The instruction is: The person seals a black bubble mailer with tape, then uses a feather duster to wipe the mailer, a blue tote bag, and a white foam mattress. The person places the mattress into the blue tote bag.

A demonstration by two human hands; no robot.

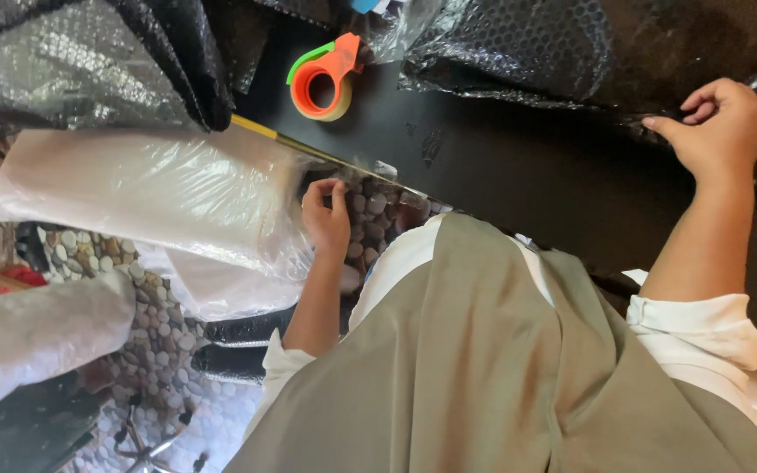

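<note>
My left hand [327, 215] reaches down beside the black table's edge [335, 159] and pinches the end of a clear plastic-wrapped white roll [146, 193]. My right hand [722, 130] rests on the black tabletop [519, 166], fingers closed on the edge of a sheet of black bubble wrap [519, 48]. An orange and green tape dispenser [326, 77] with a roll of tape lies on the table between the two hands, farther back.
More black bubble wrap [89, 61] is heaped at the upper left. Another white wrapped roll [37, 337] lies lower left over a pebble-patterned floor [155, 342]. A chair base [146, 438] stands on the floor. My olive garment [484, 368] fills the lower middle.
</note>
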